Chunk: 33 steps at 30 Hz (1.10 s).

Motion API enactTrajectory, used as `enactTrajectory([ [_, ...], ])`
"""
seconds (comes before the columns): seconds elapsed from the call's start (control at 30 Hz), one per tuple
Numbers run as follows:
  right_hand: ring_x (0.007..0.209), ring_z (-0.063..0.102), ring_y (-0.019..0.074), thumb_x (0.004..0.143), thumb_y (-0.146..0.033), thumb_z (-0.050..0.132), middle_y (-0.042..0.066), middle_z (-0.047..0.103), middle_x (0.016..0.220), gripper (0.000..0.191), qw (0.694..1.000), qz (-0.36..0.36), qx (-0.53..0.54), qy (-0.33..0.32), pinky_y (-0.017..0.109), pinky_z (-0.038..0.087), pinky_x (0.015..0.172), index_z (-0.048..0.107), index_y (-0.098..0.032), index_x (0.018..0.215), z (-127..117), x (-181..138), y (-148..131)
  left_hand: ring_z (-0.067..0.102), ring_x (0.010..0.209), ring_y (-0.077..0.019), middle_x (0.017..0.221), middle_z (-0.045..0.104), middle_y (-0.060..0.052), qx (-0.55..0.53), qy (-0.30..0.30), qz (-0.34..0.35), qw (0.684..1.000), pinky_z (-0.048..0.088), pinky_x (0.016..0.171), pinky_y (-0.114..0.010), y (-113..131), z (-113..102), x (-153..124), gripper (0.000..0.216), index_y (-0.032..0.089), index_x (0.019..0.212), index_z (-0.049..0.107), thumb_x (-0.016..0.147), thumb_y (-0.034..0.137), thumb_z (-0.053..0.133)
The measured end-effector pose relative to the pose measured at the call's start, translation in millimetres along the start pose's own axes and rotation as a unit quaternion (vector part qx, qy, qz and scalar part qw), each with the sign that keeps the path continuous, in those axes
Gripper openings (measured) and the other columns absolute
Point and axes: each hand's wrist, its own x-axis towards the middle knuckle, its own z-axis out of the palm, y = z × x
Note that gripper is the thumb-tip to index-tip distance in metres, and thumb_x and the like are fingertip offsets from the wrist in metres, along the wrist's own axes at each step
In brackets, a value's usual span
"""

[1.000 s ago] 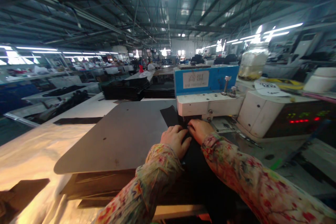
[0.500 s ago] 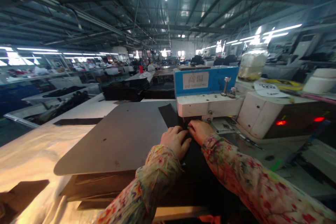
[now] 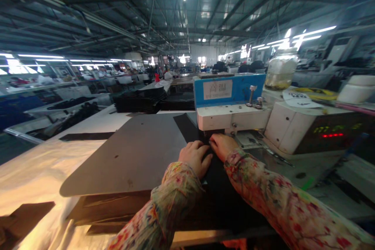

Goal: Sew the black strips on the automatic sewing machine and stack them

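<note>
A black strip of sheet material (image 3: 185, 125) runs across the metal plate and under the head of a blue and white machine (image 3: 228, 90). My left hand (image 3: 195, 158) lies on the strip just before the machine head, its fingers curled and pressed down on it. Close beside it on the right, my right hand (image 3: 225, 147) pinches the strip's edge with bent fingers, almost under the head. The strip broadens into dark material (image 3: 227, 193) hanging between my forearms. The point where the machine meets the strip is hidden.
The grey metal plate (image 3: 125, 148) rests on brown stacked sheets (image 3: 108, 207). A loose black strip (image 3: 88, 136) lies left, with black stacks (image 3: 139, 100) behind. On the right stand a control box (image 3: 319, 129), a glass jar (image 3: 281, 70) and a white bottle (image 3: 356, 90).
The strip's far end has slid slightly away and to the left past the machine head. My hands have barely moved. The lit digits on the control box look different.
</note>
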Motion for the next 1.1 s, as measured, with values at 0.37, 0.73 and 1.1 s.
enactTrajectory([
  [0.37,0.071,0.055,0.0147,0.078,-0.022,0.042,0.004,0.06,0.079,0.014,1.0,-0.006,-0.001,0.003,0.023,0.034,0.056,0.055,-0.018,0.08,1.1,-1.0,-0.1,0.043,0.091,-0.0183,0.099,0.051,0.0,-0.003,0.002,-0.001,1.0,0.039,0.08,-0.031,1.1,-1.1,-0.4,0.028,0.026,0.099,0.053,0.078,0.039,0.04],
  [0.73,0.071,0.055,0.0147,0.077,-0.022,0.043,0.003,0.06,0.079,0.013,1.0,-0.001,-0.002,0.003,0.023,0.034,0.055,0.056,-0.018,0.08,0.2,-0.2,-0.6,0.044,0.09,-0.0182,0.097,0.051,-0.001,0.0,0.004,0.003,1.0,0.038,0.08,-0.031,0.1,0.6,0.3,0.029,0.025,0.099,0.053,0.078,0.039,0.039],
  [1.1,0.069,0.055,0.0144,0.078,-0.021,0.043,0.003,0.06,0.077,0.013,1.0,-0.008,-0.012,-0.001,0.023,0.033,0.053,0.056,-0.018,0.079,-0.5,-0.2,0.0,0.044,0.091,-0.0182,0.098,0.051,0.0,-0.004,0.002,0.0,1.0,0.039,0.079,-0.031,0.6,-1.4,-0.3,0.028,0.026,0.099,0.053,0.078,0.038,0.04],
])
